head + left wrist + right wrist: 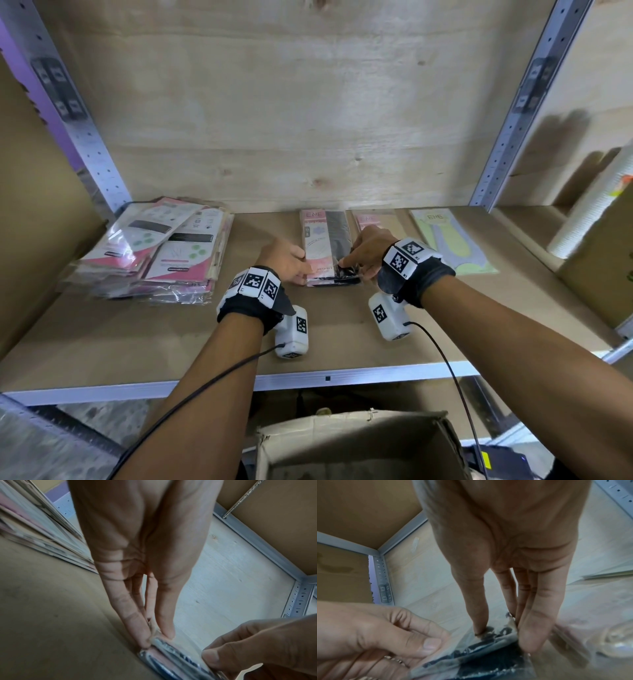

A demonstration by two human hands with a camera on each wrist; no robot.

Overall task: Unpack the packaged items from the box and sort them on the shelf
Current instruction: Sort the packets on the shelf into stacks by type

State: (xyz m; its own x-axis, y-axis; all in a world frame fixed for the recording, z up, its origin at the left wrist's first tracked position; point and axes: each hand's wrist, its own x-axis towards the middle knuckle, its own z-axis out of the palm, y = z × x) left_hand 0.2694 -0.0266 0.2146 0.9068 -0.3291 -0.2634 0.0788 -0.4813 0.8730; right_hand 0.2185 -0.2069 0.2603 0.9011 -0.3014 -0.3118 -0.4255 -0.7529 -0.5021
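Your head cam looks down at the shelf (342, 342); wrist cams sit close, facing fingertips; all share the centre packet (327, 246).

Glossy, crinkled clear plastic wraps the sock packets (327, 248) at centre. The shelf board (342, 339) is matt brown fibreboard edged in smooth grey metal. Pale, knotty plywood back panel (274, 120) above; worn matt cardboard box (359, 445) at bottom.

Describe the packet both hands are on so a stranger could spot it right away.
On the shelf, mid-row, right of the messy pile. It is the pink packet with a black half, held by the left hand and right hand.
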